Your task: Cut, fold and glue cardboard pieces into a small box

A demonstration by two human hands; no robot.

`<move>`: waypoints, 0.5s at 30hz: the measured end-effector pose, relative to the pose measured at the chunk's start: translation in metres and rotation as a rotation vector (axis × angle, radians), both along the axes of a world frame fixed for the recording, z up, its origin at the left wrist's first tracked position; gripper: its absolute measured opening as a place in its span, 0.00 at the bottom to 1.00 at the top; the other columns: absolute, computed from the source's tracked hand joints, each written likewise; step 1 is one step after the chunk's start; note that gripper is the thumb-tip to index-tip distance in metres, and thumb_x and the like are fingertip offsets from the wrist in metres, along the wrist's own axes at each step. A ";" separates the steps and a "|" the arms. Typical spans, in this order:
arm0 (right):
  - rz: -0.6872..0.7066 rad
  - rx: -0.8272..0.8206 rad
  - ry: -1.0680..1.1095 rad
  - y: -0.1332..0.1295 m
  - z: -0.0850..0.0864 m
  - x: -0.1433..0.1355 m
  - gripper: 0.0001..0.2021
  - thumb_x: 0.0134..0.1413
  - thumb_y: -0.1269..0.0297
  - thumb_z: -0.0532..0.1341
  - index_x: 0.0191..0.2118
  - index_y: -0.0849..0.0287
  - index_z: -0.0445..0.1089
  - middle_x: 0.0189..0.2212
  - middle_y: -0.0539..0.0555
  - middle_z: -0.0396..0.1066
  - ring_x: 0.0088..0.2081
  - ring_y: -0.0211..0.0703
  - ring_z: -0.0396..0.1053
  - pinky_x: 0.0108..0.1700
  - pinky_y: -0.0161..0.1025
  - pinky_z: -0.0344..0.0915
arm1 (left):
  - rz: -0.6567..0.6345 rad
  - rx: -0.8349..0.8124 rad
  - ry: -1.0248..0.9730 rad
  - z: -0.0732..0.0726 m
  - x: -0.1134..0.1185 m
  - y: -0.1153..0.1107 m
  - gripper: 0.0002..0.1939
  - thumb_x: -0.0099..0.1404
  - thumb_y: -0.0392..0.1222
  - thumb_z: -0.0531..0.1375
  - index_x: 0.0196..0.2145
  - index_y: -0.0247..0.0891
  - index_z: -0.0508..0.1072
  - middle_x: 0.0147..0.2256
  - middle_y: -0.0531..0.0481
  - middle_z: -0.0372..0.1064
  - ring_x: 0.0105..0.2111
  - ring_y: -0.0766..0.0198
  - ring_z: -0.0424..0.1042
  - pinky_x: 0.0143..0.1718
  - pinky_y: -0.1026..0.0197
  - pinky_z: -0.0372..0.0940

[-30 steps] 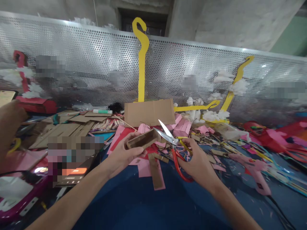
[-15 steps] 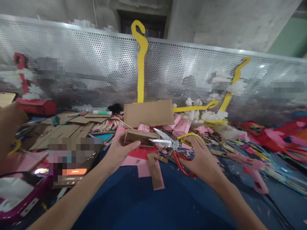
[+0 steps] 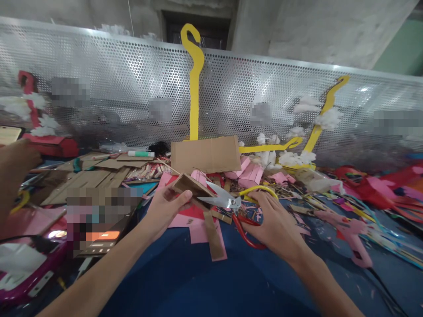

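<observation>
My left hand (image 3: 168, 204) grips a small folded cardboard piece (image 3: 193, 187), thumb on its near side. In my right hand (image 3: 271, 215) are scissors (image 3: 231, 202) with one yellow and one red handle. Their blades are spread and lie around the right end of the cardboard piece. Below them a cardboard strip (image 3: 213, 237) rests on pink paper (image 3: 197, 233). Behind stands a cardboard box (image 3: 206, 155) with a tall yellow hook-shaped piece (image 3: 194, 88) rising from behind it.
At right lies a pink glue gun (image 3: 350, 231) with a black cord. A phone (image 3: 102, 237) and purple device (image 3: 36, 277) lie at left, near another person's arm (image 3: 13, 171). A perforated metal panel (image 3: 132, 88) spans the back; scraps cover the table (image 3: 185, 281).
The cardboard piece has tilted, its right end now lower. The scissors have shifted slightly left and down, so their blades now reach around the cardboard piece's end.
</observation>
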State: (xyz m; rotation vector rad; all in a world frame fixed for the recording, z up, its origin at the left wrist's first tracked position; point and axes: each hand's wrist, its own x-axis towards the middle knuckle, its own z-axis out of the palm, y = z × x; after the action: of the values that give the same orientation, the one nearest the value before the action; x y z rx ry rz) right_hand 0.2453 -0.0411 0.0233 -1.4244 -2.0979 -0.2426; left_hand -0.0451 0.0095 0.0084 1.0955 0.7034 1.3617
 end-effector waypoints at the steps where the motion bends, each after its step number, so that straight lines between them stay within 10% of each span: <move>1: 0.004 -0.012 0.004 -0.001 0.000 -0.002 0.23 0.55 0.58 0.67 0.56 0.54 0.66 0.53 0.62 0.74 0.57 0.64 0.71 0.55 0.58 0.69 | 0.001 -0.025 -0.015 0.001 0.002 -0.002 0.20 0.56 0.46 0.76 0.45 0.38 0.80 0.44 0.43 0.81 0.43 0.54 0.81 0.45 0.55 0.77; 15: -0.038 -0.116 -0.010 -0.008 -0.001 -0.020 0.20 0.53 0.60 0.66 0.52 0.53 0.69 0.48 0.60 0.78 0.51 0.63 0.77 0.47 0.51 0.73 | 0.078 -0.008 -0.046 0.004 0.012 -0.010 0.25 0.57 0.48 0.75 0.50 0.39 0.77 0.44 0.45 0.80 0.44 0.53 0.80 0.42 0.53 0.79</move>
State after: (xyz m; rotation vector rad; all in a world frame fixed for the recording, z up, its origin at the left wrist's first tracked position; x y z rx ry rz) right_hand 0.2256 -0.0486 0.0220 -1.5341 -2.1249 -0.1450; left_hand -0.0327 -0.0005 0.0125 1.0369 0.7238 1.4452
